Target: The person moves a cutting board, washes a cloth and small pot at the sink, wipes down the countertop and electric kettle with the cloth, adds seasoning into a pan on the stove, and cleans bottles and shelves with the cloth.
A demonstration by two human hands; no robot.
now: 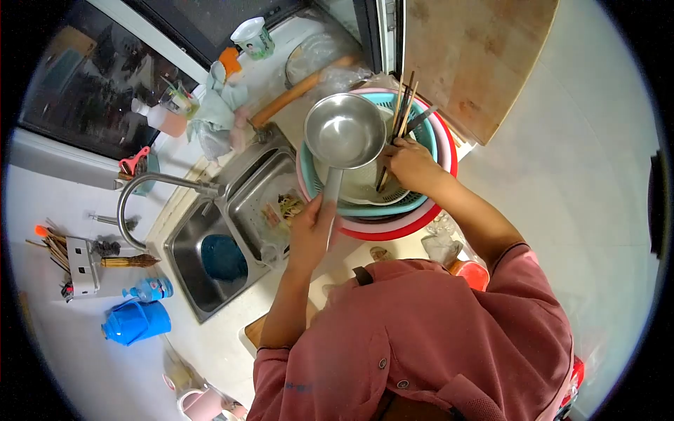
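My left hand (307, 235) is closed round the handle of a metal ladle (345, 131), whose round bowl hangs over the left part of the stacked basins. My right hand (413, 165) grips a bunch of chopsticks (402, 112), with their upper ends pointing up and away; a flat dark utensil (421, 121) sticks out beside them. Under both are a teal basket (382, 210) and a red and pink basin (400, 230) around it. A pale strainer or bowl lies inside the basket, partly hidden by the ladle.
A double metal sink (203, 309) with a curved faucet (133, 186) is at the left. Behind it are a wooden rolling pin (298, 95), cloths (214, 126) and a printed cup (254, 38). A large wooden board (477, 56) leans at the back right. A blue jug (140, 323) stands lower left.
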